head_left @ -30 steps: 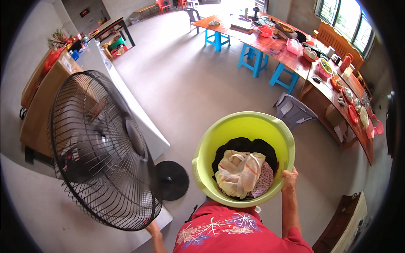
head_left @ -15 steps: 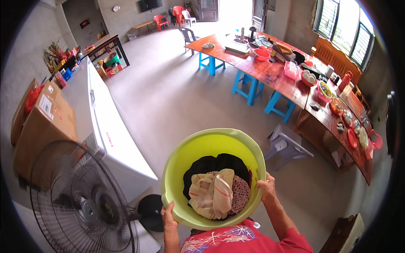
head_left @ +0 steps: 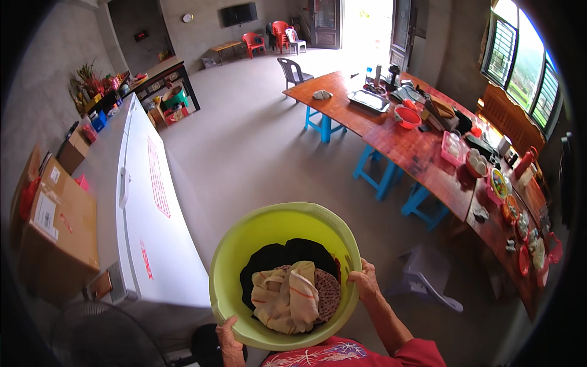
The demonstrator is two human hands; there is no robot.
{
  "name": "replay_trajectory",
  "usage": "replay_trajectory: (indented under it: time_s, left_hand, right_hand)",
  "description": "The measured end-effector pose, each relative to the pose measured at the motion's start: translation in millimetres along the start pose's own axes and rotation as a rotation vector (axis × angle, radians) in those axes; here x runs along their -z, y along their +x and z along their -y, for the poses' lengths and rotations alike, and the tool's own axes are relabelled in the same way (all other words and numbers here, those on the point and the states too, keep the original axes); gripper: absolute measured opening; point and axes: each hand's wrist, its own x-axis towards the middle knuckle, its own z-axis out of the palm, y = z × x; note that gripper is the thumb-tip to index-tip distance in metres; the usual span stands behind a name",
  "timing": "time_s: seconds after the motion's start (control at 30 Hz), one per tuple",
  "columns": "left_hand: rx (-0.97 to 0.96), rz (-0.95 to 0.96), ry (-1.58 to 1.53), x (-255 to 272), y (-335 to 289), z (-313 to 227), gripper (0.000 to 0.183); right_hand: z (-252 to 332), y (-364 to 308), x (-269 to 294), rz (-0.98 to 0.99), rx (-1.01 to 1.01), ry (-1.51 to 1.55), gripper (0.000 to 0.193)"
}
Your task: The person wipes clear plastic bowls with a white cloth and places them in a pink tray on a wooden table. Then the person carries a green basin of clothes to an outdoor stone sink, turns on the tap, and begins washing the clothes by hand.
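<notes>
A large lime-green plastic basin (head_left: 287, 215) is held out in front of my body, its opening facing up. Inside lie a cream cloth with orange stripes (head_left: 284, 296), a pinkish dark-spotted cloth (head_left: 328, 292) and a black cloth (head_left: 293, 249) beneath them. My left hand (head_left: 228, 337) is closed on the rim at the lower left, thumb on top. On the right side of the rim my right hand (head_left: 365, 281) grips as well. The fingers under the rim are hidden on both sides.
A white chest freezer (head_left: 160, 226) stands to the left with a cardboard box (head_left: 64, 226) on that side. A standing fan (head_left: 101, 336) is at the lower left. On the right are a long cluttered wooden table (head_left: 391, 144) and a grey plastic stool (head_left: 428, 275). A doorway (head_left: 365, 37) opens far ahead.
The basin, held in both hands, sits slightly lower and further left in view. The room has shifted: the fan has dropped toward the lower edge and the table appears further right and lower.
</notes>
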Motion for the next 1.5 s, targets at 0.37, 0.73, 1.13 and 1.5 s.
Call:
replay_trajectory:
  time_s: [0.37, 0.73, 1.13, 1.5]
  left_hand:
    - [-0.186, 0.024, 0.236, -118.1, 93.3, -30.7, 0.031]
    - [-0.252, -0.379, 0.119, -151.6, 156.1, -72.4, 0.037]
    - [-0.361, -0.344, 0.127, -191.4, 238.4, -128.2, 0.045]
    - [-0.345, -0.307, 0.209, -301.2, 363.3, -192.6, 0.047]
  right_hand:
    - [49.3, 99.1, -12.4, -0.132, -0.012, 0.051, 0.044]
    - [88.0, 239.0, -113.4, 0.158, -0.045, -0.011, 0.041]
    - [109.3, 372.0, -225.9, 0.342, -0.087, 0.007, 0.043]
    - [104.8, 496.9, -270.2, 0.180, -0.156, -0.047, 0.043]
